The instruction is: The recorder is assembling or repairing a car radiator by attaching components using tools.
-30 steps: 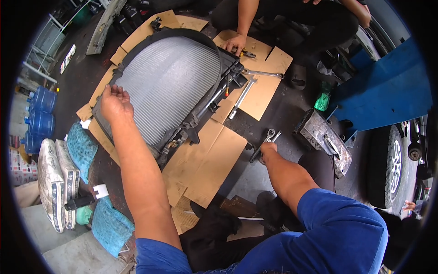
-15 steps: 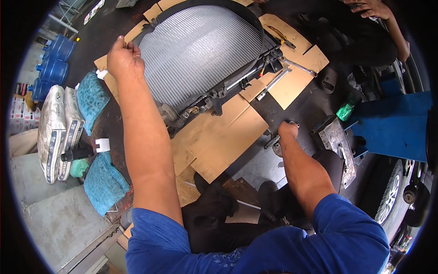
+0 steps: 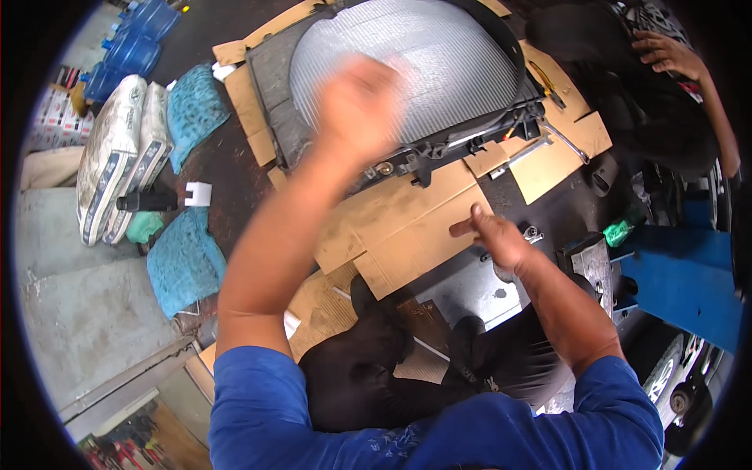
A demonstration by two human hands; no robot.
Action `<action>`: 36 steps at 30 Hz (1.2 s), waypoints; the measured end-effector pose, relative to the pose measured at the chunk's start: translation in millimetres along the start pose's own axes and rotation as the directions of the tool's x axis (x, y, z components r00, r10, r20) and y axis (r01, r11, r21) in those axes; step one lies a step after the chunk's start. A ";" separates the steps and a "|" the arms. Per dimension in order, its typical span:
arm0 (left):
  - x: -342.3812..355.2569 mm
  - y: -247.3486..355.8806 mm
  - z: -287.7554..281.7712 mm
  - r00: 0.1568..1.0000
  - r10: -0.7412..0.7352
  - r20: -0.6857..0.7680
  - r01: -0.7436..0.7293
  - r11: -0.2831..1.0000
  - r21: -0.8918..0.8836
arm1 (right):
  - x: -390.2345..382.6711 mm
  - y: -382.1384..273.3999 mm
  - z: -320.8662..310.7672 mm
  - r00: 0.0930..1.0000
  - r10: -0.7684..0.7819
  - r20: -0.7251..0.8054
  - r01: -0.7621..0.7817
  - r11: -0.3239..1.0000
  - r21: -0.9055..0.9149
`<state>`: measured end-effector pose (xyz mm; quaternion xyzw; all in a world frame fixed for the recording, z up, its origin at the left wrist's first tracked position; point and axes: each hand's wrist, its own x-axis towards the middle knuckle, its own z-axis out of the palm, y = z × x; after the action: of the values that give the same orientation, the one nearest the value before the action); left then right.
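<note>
A large finned radiator [image 3: 407,47] with a dark round shroud rim lies on flattened cardboard [image 3: 423,227] before me. My left hand [image 3: 360,106] hangs over the radiator's near side, smeared by motion; its fingers do not show clearly. Over the front edge of the cardboard is my right hand [image 3: 497,235], thumb and forefinger apart, with no object between them. Just beyond its wrist a metal socket tool [image 3: 533,233] lies on the floor, partly hidden by the hand. Wrenches [image 3: 521,157] rest on the cardboard to the radiator's right, and yellow-handled pliers [image 3: 554,95] lie farther back.
Blue bags [image 3: 188,262], stacked white sacks [image 3: 113,157] and a black bottle [image 3: 149,202] stand at the left. Water jugs [image 3: 133,51] are behind them. On the right are a metal box [image 3: 591,262], a blue steel stand [image 3: 681,270] and another person's hand [image 3: 667,55].
My left hand has moved right from the radiator's left edge to over its near side. My right hand has lifted off the tool on the floor and opened. The view has shifted.
</note>
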<state>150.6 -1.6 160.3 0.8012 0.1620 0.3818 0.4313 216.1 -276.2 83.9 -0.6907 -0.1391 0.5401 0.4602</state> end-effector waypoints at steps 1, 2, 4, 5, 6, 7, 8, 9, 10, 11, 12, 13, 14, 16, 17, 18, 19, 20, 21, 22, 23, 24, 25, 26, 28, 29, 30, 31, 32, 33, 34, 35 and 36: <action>-31.6 33.8 12.6 0.922 -0.119 0.368 0.124 0.992 0.011 | -6.1 -2.9 11.7 0.988 0.106 0.112 -0.103 0.994 -0.028; -55.7 30.5 22.8 0.817 0.374 0.439 -0.406 0.914 -0.022 | -11.3 -6.3 23.6 0.986 0.104 0.129 -0.100 0.994 -0.041; -116.3 32.3 61.5 0.769 0.570 0.291 -0.544 0.821 -0.171 | -19.8 -4.4 39.4 0.979 0.168 0.111 -0.196 0.926 0.322; -131.7 40.2 69.4 0.756 0.557 0.345 -0.534 0.829 -0.169 | -29.0 3.1 28.6 0.982 -0.089 0.165 0.043 0.964 0.264; -141.1 35.2 74.4 0.762 0.550 0.341 -0.531 0.833 -0.155 | -24.5 -0.4 22.6 0.980 -0.089 0.180 0.040 0.966 0.256; -154.4 21.5 76.9 0.733 0.555 0.394 -0.557 0.822 -0.121 | -11.9 -5.8 20.4 0.967 -0.018 0.256 -0.112 0.869 0.483; -159.3 14.6 78.5 0.698 0.565 0.441 -0.586 0.804 -0.103 | -3.4 -10.2 16.2 0.943 0.038 0.331 -0.260 0.704 0.661; -163.9 8.4 81.7 0.732 0.513 0.449 -0.553 0.832 -0.049 | 2.1 -7.4 10.6 0.968 0.057 0.246 -0.227 0.617 0.753; -166.6 2.6 80.0 0.734 0.509 0.450 -0.550 0.834 -0.047 | 6.6 -8.6 2.0 0.967 0.060 0.249 -0.231 0.617 0.752; -170.3 -4.3 75.3 0.735 0.414 0.537 -0.532 0.843 0.077 | 10.8 -11.2 -7.4 0.970 -0.109 0.216 -0.099 0.637 0.764; -173.5 -11.7 70.2 0.731 0.309 0.609 -0.517 0.832 0.199 | 14.1 -12.5 -14.0 0.945 -0.274 0.180 0.037 0.634 0.772; -180.3 -25.7 64.7 0.711 0.332 0.620 -0.564 0.795 0.221 | 16.7 -16.7 -11.6 0.976 -0.193 0.105 0.065 0.711 0.700; -180.3 -26.2 63.9 0.707 0.344 0.617 -0.569 0.795 0.209 | 16.2 -14.5 -13.6 0.986 -0.165 0.030 0.115 0.797 0.593; -180.6 -28.2 62.5 0.687 0.247 0.683 -0.504 0.840 0.202 | 12.8 -16.1 -12.6 0.981 -0.174 -0.083 0.182 0.977 0.111; -184.2 -34.5 62.3 0.686 0.252 0.683 -0.503 0.842 0.195 | 14.6 -15.2 -10.0 0.982 -0.176 -0.069 0.175 0.984 -0.012; -188.6 -42.9 64.0 0.700 0.129 0.703 -0.328 0.932 0.155 | 19.7 -2.3 -9.8 0.972 -0.230 -0.052 0.224 0.968 -0.111; -195.2 -52.4 62.7 0.687 -0.001 0.727 -0.133 0.983 0.127 | 21.4 1.8 -6.7 0.971 -0.240 0.001 0.239 0.963 -0.125; -198.5 -59.7 63.6 0.685 0.001 0.729 -0.131 0.984 0.121 | 20.9 4.4 -7.0 0.967 -0.250 0.050 0.254 0.957 -0.141; -200.7 -67.8 64.6 0.756 -0.127 0.642 0.015 0.984 0.177 | 19.2 5.2 -7.9 0.968 -0.246 0.046 0.250 0.958 -0.141; -201.3 -75.8 66.6 0.801 -0.259 0.540 0.164 0.962 0.217 | 17.8 4.1 -9.0 0.971 -0.231 0.062 0.238 0.958 -0.158; -201.3 -84.4 67.9 0.801 -0.259 0.540 0.164 0.962 0.219 | 16.7 3.3 -9.4 0.973 -0.217 0.082 0.228 0.958 -0.172; -200.3 -93.6 69.4 0.792 -0.444 0.418 0.391 0.896 0.212 | 16.4 3.0 -10.6 0.972 -0.218 0.084 0.230 0.958 -0.171; -197.9 -99.1 71.1 0.729 -0.617 0.297 0.595 0.785 0.171 | 16.5 3.4 -12.3 0.972 -0.216 0.088 0.229 0.952 -0.202; -196.6 -103.8 71.9 0.729 -0.617 0.297 0.594 0.785 0.173 | 16.3 3.8 -13.5 0.972 -0.213 0.094 0.230 0.945 -0.232; -193.2 -109.4 73.1 0.714 -0.689 0.123 0.679 0.725 0.117 | 14.8 4.8 -15.2 0.975 -0.200 0.102 0.219 0.943 -0.249; -191.4 -110.1 74.0 0.715 -0.689 0.122 0.678 0.725 0.119 | 14.1 5.3 -16.1 0.977 -0.185 0.109 0.208 0.941 -0.268; -189.8 -110.4 75.0 0.740 -0.666 0.098 0.660 0.746 0.090 | 13.6 5.5 -16.9 0.976 -0.187 0.112 0.210 0.941 -0.266; -188.0 -109.0 76.2 0.763 -0.642 0.075 0.639 0.767 0.061 | 12.5 5.8 -18.1 0.976 -0.189 0.110 0.214 0.927 -0.308; -186.3 -107.6 77.3 0.763 -0.642 0.073 0.639 0.767 0.062 | 11.8 6.2 -19.0 0.976 -0.191 0.108 0.217 0.911 -0.350; -184.8 -106.1 78.4 0.778 -0.622 0.090 0.620 0.783 0.058 | 11.7 6.7 -19.8 0.975 -0.192 0.110 0.219 0.911 -0.349; -184.2 -106.2 78.9 0.792 -0.602 0.106 0.600 0.798 0.052 | 11.8 7.0 -20.3 0.974 -0.195 0.111 0.222 0.905 -0.363; -185.1 -105.6 78.6 0.792 -0.601 0.105 0.599 0.799 0.054 | 12.0 7.2 -20.7 0.974 -0.198 0.113 0.226 0.898 -0.378; -187.1 -104.3 78.1 0.800 -0.589 0.120 0.588 0.808 0.047 | 12.4 7.7 -20.9 0.973 -0.199 0.115 0.228 0.898 -0.377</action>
<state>93.8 -96.1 -39.3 0.7360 0.3757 0.1763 0.5348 236.7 -282.0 70.0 -0.7283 -0.3349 0.4730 0.3657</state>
